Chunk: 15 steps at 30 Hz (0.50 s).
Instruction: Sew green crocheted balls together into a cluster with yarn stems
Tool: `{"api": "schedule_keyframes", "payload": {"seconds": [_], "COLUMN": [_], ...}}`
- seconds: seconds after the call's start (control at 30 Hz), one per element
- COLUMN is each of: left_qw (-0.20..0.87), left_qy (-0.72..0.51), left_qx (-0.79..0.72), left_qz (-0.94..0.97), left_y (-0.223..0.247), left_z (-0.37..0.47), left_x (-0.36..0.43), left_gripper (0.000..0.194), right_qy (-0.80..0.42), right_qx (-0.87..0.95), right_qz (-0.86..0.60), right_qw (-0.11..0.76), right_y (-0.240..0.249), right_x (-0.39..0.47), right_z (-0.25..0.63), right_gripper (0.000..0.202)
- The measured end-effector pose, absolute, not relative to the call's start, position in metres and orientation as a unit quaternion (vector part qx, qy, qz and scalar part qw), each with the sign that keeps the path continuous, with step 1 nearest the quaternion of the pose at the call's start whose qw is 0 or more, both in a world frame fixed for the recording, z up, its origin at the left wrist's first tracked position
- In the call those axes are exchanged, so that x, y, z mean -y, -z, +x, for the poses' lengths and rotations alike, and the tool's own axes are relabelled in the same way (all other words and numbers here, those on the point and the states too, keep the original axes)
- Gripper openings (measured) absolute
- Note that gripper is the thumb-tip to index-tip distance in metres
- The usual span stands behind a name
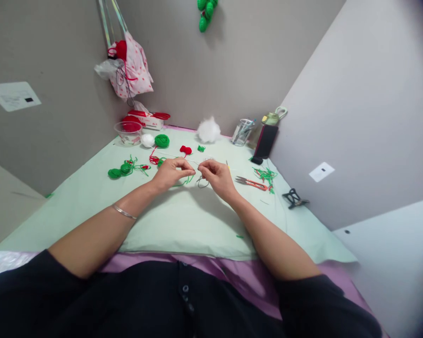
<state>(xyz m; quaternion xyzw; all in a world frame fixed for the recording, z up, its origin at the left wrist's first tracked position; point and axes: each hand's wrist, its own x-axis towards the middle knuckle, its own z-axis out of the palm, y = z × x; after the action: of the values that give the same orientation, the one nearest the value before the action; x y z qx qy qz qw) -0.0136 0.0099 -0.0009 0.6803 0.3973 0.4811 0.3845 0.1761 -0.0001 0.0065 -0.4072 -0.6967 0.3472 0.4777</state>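
My left hand (173,172) and my right hand (217,176) are close together over the middle of the table, thumb and fingers pinched. A thin strand of white yarn (169,154) runs from a white yarn ball (147,140) to the fingertips, and both hands pinch it. What else may be between the fingertips is too small to make out. A dark loop of cord (202,183) shows just below the fingertips. Green yarn ends (187,180) lie beside my left hand. Orange-handled thread snips (252,183) lie to the right of my right hand.
Green crocheted pieces (120,171) lie at left, a green yarn ball (161,141) and red piece (185,150) behind. White stuffing (208,130), a clear cup (243,132) and a propped phone (266,142) stand at the back. Yarn scraps (266,174) and a black claw clip (295,198) lie right.
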Motion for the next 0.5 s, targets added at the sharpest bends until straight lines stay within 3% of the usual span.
{"api": "schedule_keyframes", "payload": {"seconds": [0.13, 0.33, 0.5], "left_qw": [0.468, 0.596, 0.622], "left_qy": [-0.480, -0.493, -0.546], "left_qx": [-0.402, -0.324, -0.325], "left_qz": [0.624, 0.545, 0.457], "left_y": [0.0014, 0.0023, -0.0039], "left_z": [-0.0140, -0.0102, -0.0164], "left_x": [-0.0125, -0.0100, -0.0126], "left_gripper": [0.035, 0.033, 0.034], "right_qy": [-0.383, -0.429, -0.419], "right_qx": [0.685, 0.668, 0.661], "right_qz": [-0.393, -0.380, -0.376], "right_qw": [0.479, 0.474, 0.496], "right_y": [-0.0054, -0.0081, -0.0125], "right_x": [-0.0010, 0.0000, -0.0002], "right_z": [0.1756, 0.1753, 0.1759], "right_gripper": [0.017, 0.022, 0.019]}}
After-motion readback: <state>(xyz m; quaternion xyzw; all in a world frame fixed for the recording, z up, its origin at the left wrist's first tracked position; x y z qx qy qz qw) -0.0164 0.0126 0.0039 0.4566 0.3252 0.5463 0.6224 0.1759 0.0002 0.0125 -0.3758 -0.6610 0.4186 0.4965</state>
